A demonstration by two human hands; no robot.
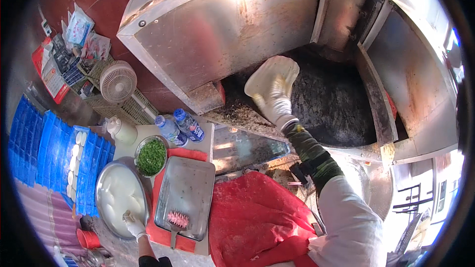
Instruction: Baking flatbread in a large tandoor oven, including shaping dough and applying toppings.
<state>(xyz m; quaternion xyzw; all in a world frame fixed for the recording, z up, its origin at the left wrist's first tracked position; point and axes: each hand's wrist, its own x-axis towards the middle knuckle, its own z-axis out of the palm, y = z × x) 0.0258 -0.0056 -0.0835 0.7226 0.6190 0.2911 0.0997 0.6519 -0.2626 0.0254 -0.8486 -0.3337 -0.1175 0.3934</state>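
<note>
A pale, thin, flat round of dough lies over the far left part of the black hot plate inside a metal-walled oven. My right hand, in a stained white glove, has its fingers across the near side of the dough and its thumb apart at the left. At lower left, my left hand reaches over the near rim of a round metal bowl of smooth white dough pieces. The left hand's white-gloved fingers are curled together; what they hold, if anything, is too small to make out.
Chopped greens fill a bowl beside two bottles. On a steel tray lies a pink-bristled brush. Stacked blue crates and a small fan stand left. The oven's metal walls surround the hot plate.
</note>
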